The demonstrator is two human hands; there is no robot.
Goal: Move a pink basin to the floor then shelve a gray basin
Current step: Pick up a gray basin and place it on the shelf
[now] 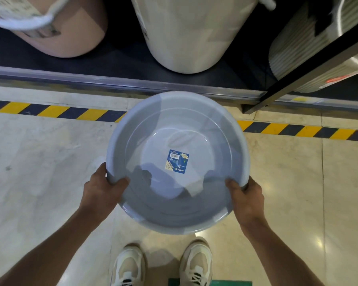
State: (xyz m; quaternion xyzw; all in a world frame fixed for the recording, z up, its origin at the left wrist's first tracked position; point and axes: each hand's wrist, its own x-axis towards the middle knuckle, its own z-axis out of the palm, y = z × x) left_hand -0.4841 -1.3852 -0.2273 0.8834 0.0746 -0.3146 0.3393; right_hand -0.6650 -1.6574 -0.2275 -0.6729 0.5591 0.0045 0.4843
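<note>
A round gray basin [175,162] with a blue label in its bottom is held level above the floor, just in front of the low shelf [120,83]. My left hand [103,187] grips its near-left rim, thumb inside the bowl. My right hand [246,195] grips the near-right rim the same way. A pink basin-like tub [70,38] stands on the shelf at the upper left.
A tall white stack of tubs [192,36] stands on the shelf straight ahead, a ribbed white stack [298,48] to its right behind a black upright post [310,65]. Yellow-and-black tape [50,111] runs along the marble floor. My shoes [163,265] are below the basin.
</note>
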